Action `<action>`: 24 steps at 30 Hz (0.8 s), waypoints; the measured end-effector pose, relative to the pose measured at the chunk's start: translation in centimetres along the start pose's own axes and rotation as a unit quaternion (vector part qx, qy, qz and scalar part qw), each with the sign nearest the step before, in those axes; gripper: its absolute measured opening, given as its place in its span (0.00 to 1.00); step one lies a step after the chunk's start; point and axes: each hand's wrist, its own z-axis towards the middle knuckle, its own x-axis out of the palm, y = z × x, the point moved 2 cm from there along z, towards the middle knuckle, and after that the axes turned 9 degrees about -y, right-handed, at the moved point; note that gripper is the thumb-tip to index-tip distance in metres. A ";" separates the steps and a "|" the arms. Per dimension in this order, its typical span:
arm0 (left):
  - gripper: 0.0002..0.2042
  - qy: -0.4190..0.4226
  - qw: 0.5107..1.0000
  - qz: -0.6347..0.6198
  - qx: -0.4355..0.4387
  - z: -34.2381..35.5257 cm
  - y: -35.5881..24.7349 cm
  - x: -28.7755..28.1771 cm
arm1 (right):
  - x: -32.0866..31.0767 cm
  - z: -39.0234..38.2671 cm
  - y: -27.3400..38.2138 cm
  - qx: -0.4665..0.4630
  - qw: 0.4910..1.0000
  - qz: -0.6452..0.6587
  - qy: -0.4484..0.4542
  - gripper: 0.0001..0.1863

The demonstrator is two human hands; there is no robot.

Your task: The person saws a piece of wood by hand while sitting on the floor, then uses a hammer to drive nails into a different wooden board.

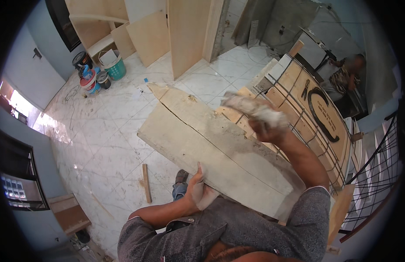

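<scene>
A long, dusty, grey-beige board (185,131) lies slanting across in front of me, with a dark crack or seam running along it. My left hand (202,191) is closed on its near edge, one finger lying up on the top face and the rest partly hidden. Over the far right part of the board, my right hand (271,126) is raised and closed around a whitish, crumpled rag (250,108), smeared by motion. Pale dust coats both hands.
Wooden panels under a metal rod grid (294,126) stand at right, with pliers (305,88) and a black curved bar (318,109). A person (344,76) sits beyond. Buckets (114,65) and plywood sheets (148,37) are at the back. A wood strip (146,183) lies on the tiles.
</scene>
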 end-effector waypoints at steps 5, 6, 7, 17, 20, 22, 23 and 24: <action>0.33 -0.017 1.000 0.004 0.011 0.1 -0.1 0.7 | 0.5 -0.9 -0.4 0.151 0.968 -0.133 0.150 0.17; 0.33 -0.010 1.000 0.008 0.013 0.2 -0.1 0.7 | 0.3 -0.6 -0.1 0.132 0.981 -0.076 0.116 0.16; 0.33 -0.004 1.000 0.012 0.014 0.4 -0.1 0.6 | -0.1 -0.2 0.5 0.106 0.990 -0.040 0.078 0.16; 0.34 -0.016 1.000 0.016 0.014 0.5 0.1 1.3 | 0.3 -0.2 0.8 0.066 0.989 -0.099 0.093 0.17; 0.33 0.020 1.000 -0.009 0.007 0.2 -0.1 0.8 | -0.5 1.2 2.8 0.019 1.000 0.002 0.010 0.17; 0.33 0.016 1.000 -0.004 0.004 0.4 0.3 0.6 | -0.1 0.3 1.3 0.001 0.999 -0.031 0.029 0.17; 0.33 0.014 1.000 -0.001 0.005 0.6 0.4 0.6 | 0.2 0.0 0.5 -0.009 0.998 -0.047 0.038 0.17; 0.33 0.009 1.000 0.002 0.008 0.6 0.5 0.9 | 0.4 -0.3 -0.2 0.049 0.986 -0.110 0.119 0.17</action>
